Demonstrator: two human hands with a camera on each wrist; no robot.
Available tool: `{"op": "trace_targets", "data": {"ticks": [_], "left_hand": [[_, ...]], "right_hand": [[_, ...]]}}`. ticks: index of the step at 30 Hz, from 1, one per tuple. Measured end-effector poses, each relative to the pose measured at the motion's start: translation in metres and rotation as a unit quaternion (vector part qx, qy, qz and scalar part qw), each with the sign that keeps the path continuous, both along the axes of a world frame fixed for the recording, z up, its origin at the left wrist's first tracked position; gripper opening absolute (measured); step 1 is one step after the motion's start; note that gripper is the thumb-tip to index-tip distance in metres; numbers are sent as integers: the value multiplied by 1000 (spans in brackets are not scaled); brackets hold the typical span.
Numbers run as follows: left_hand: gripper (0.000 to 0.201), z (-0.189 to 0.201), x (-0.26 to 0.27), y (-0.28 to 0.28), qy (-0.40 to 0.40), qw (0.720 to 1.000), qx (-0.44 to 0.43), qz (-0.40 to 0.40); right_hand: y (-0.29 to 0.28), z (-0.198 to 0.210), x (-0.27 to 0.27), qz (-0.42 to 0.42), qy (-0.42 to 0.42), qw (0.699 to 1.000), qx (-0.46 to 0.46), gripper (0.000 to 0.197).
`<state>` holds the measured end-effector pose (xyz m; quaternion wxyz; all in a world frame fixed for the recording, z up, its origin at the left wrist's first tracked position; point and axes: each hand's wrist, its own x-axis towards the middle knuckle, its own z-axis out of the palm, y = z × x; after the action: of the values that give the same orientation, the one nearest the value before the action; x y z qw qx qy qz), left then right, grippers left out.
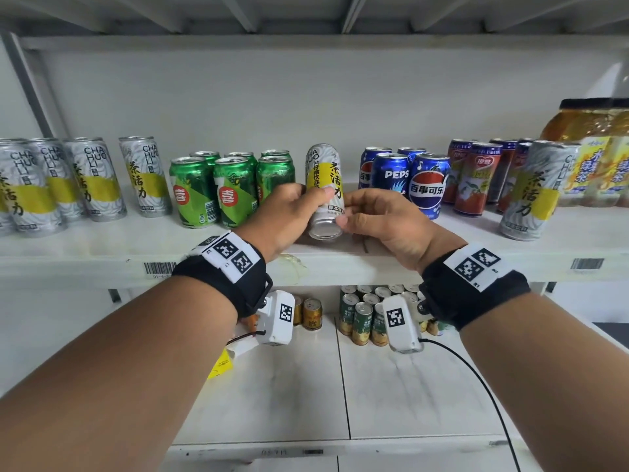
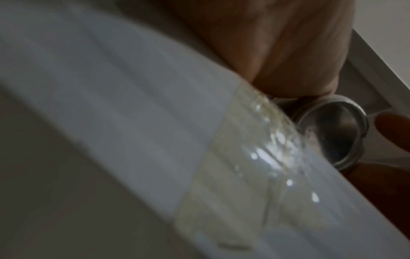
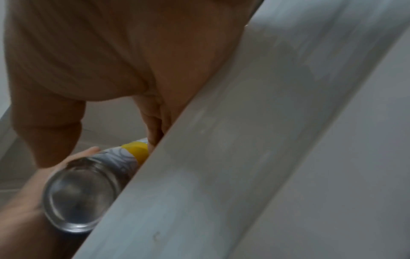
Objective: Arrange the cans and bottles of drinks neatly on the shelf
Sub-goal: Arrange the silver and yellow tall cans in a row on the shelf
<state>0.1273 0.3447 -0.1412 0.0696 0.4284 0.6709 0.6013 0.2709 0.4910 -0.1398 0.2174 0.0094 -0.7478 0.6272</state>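
Observation:
A tall silver-and-yellow tea can (image 1: 325, 185) leans with its base tipped toward me, in the gap between the green cans and the Pepsi cans on the middle shelf (image 1: 374, 267). My left hand (image 1: 303, 202) grips it from the left, thumb across its front. From the right, my right hand (image 1: 357, 212) holds its lower part, thumb near the base. The left wrist view shows the can's concave base (image 2: 332, 133) under my left hand (image 2: 277, 52). In the right wrist view the base (image 3: 82, 194) sits below my right hand (image 3: 99, 52), behind the shelf edge.
Several matching silver-and-yellow cans (image 1: 85, 178) stand at the left, then green cans (image 1: 231, 189). Right of the gap are Pepsi cans (image 1: 408, 178), red cans (image 1: 476, 175), one stray silver-and-yellow can (image 1: 534, 192) and packed yellow tea bottles (image 1: 599, 155). Small cans (image 1: 367, 315) fill the lower shelf.

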Motion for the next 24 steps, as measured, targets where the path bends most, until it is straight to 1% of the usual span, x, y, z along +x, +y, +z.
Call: {"op": "trace_targets", "data": {"ticks": [2, 4, 9, 12, 17, 18, 20, 24], "left_hand": [[73, 0, 0, 0, -21, 1000, 6, -7], [72, 0, 0, 1, -30, 999, -2, -15], [72, 0, 0, 1, -15, 1000, -17, -16], [71, 0, 0, 2, -11, 1000, -10, -10], [66, -3, 0, -1, 2, 999, 11, -43], [67, -3, 0, -2, 16, 999, 10, -41], [68, -3, 0, -3, 56, 998, -3, -24], [71, -3, 0, -5, 135, 991, -10, -4]], "right_hand": [[1, -1, 1, 13, -12, 1000, -5, 61], [2, -1, 2, 18, -19, 1000, -14, 59], [3, -2, 1, 7, -17, 1000, -13, 56], [5, -4, -2, -4, -14, 1000, 5, 43], [4, 0, -2, -12, 15, 1000, 16, 24], [3, 1, -1, -10, 18, 1000, 19, 27], [0, 1, -1, -11, 23, 999, 25, 42], [0, -2, 0, -10, 53, 998, 31, 47]]}}
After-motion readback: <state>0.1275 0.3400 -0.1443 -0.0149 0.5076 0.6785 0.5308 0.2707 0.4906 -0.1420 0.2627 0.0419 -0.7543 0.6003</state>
